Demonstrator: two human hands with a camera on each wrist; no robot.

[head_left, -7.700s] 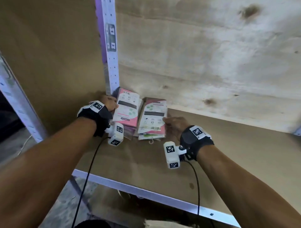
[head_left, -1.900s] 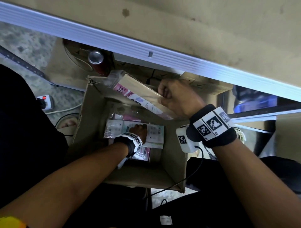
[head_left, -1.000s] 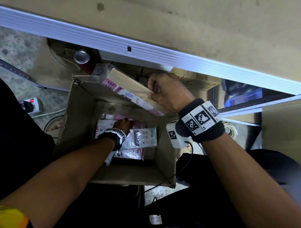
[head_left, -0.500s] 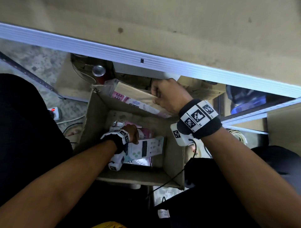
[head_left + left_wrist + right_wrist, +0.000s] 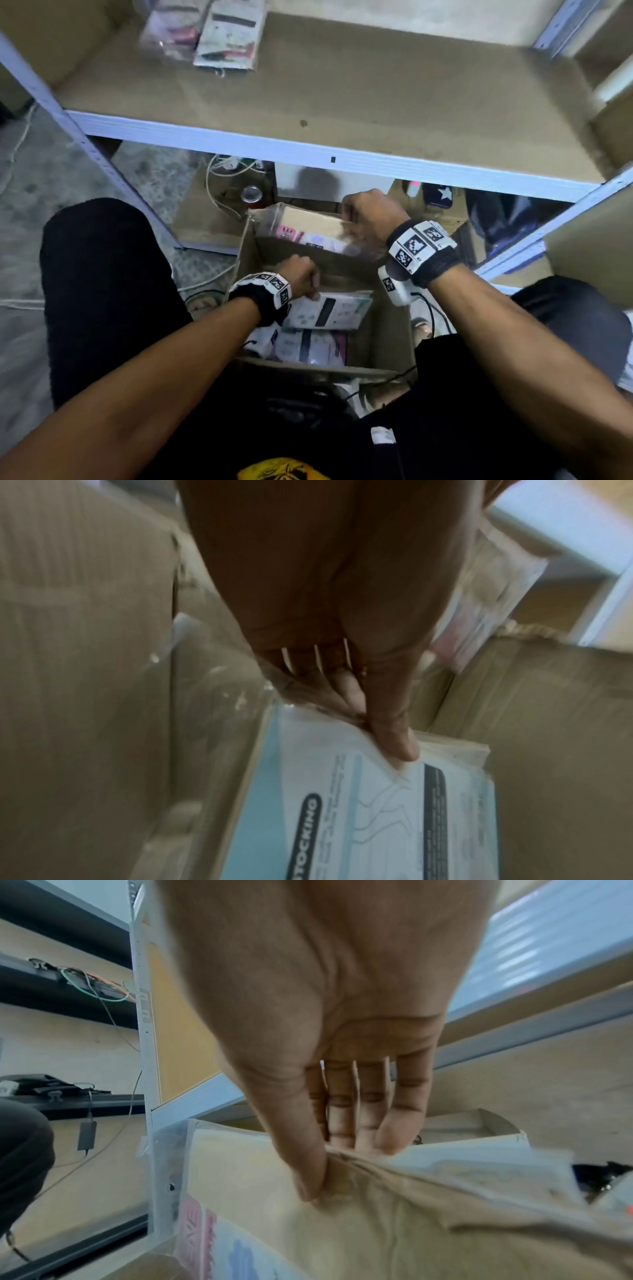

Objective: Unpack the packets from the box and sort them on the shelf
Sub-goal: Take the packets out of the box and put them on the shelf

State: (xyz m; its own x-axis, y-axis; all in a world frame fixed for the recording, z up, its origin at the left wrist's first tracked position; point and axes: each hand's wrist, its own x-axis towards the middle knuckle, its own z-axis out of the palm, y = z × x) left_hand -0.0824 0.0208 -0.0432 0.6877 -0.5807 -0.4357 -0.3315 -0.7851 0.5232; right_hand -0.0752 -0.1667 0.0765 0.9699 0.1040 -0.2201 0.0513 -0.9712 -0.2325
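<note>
An open cardboard box [image 5: 387,329] stands on the floor below the shelf. Inside it my left hand [image 5: 303,277] pinches the corner of a white-and-blue packet [image 5: 329,310], thumb on top [image 5: 394,739], lifted above other packets [image 5: 310,349] at the bottom. My right hand [image 5: 368,214] grips a stack of pink-and-tan packets [image 5: 308,228] in clear plastic at the box's far rim; thumb and fingers pinch its edge [image 5: 318,1185]. Two stacks of packets [image 5: 212,31] lie at the back left of the shelf board [image 5: 342,92].
The shelf's white front rail [image 5: 308,150] runs just above the box. A drinks can [image 5: 251,195], cables [image 5: 222,171] and a white box [image 5: 329,185] sit under the shelf. Shelf uprights [image 5: 92,154] stand left and right. My dark-clothed knees flank the box.
The left hand has raised the white-and-blue packet off the pile in the box. The right hand keeps its stack at the rim. My view has tilted up, showing the shelf board.
</note>
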